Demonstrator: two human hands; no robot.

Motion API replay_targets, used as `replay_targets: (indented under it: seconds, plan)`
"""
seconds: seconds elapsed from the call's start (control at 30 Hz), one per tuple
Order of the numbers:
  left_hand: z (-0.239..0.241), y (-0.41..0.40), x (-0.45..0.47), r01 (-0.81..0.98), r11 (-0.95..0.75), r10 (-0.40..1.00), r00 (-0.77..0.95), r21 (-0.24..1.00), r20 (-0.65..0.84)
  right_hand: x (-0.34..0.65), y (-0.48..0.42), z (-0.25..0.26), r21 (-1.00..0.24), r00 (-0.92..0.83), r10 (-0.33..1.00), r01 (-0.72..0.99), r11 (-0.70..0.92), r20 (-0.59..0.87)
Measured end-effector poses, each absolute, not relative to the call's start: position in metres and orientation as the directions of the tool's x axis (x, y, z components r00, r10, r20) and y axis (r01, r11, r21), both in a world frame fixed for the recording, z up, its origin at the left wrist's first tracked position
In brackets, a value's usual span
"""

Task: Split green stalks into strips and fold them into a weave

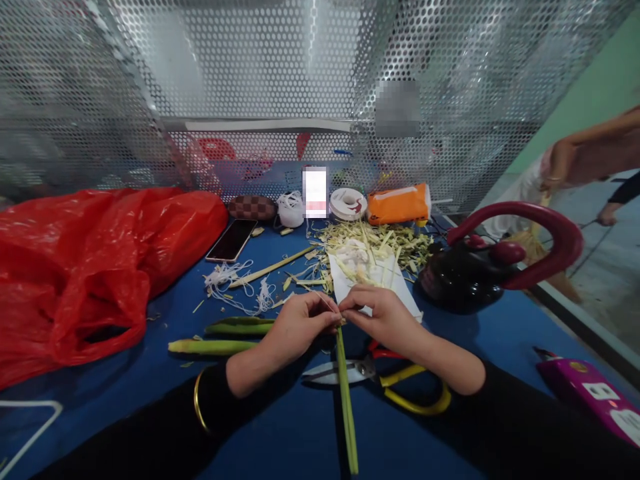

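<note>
Black sleeves point(165, 427) frame a blue surface point(280, 433); left hand point(295, 327) and right hand point(385, 317), fingertips close together, both pinch the upper end of a slim green stalk point(347, 400), which slants toward the viewer, crossing in front of scissors point(367, 369).

The left arm point(245, 373) and right arm point(463, 367) were extended forward and angled inward from the lower corners of the view, each in a dark sleeve point(150, 430) that left the lower forearm and wrist bare. The left hand point(299, 323) was turned with its back outward, fingers curled over and the thumb laid toward their tips in a pinch, the left wrist point(263, 353) appearing nearly straight. The right hand point(383, 310) was set opposite, knuckles raised, forefinger and thumb drawn together, with the fingertips of both hands meeting, or nearly so, ahead of the body.
</note>
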State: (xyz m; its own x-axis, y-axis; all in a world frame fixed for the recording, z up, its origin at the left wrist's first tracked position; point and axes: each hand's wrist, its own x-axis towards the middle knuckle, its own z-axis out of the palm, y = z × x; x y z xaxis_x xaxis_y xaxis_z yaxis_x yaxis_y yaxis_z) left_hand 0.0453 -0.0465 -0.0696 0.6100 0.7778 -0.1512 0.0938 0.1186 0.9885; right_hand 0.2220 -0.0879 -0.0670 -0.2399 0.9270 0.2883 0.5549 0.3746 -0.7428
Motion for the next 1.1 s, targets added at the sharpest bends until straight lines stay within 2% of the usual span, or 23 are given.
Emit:
replay_targets:
  seconds: [0.17, 0.4, 0.7, 0.8, 0.97, 1.1]
  plan:
    - [-0.067, -0.048, 0.045, 0.125, 0.106, 0.781, 0.604, 0.987, -0.160, 0.221, -0.088, -0.066, -0.705, -0.248, 0.918, 0.588, 0.395, 0.308]
    - [-0.057, -0.050, 0.046, 0.175, 0.229, 0.767, 0.574, 0.958, -0.288, 0.220, -0.091, -0.061, -0.772, -0.218, 0.938, 0.532, 0.347, 0.271]
    - [-0.051, -0.045, 0.041, 0.207, 0.354, 0.737, 0.539, 0.912, -0.408, 0.222, -0.094, -0.052, -0.642, -0.357, 0.868, 0.586, 0.495, 0.344]
    - [-0.052, -0.043, 0.040, 0.202, 0.375, 0.739, 0.525, 0.905, -0.423, 0.222, -0.094, -0.051, -0.636, -0.369, 0.863, 0.584, 0.505, 0.346]
    - [-0.056, -0.041, 0.039, 0.203, 0.352, 0.736, 0.544, 0.914, -0.404, 0.225, -0.093, -0.051, -0.699, -0.374, 0.882, 0.548, 0.459, 0.286]
    - [-0.055, -0.042, 0.039, 0.235, 0.242, 0.771, 0.543, 0.941, -0.333, 0.225, -0.089, -0.055, -0.813, -0.242, 0.935, 0.468, 0.348, 0.260]
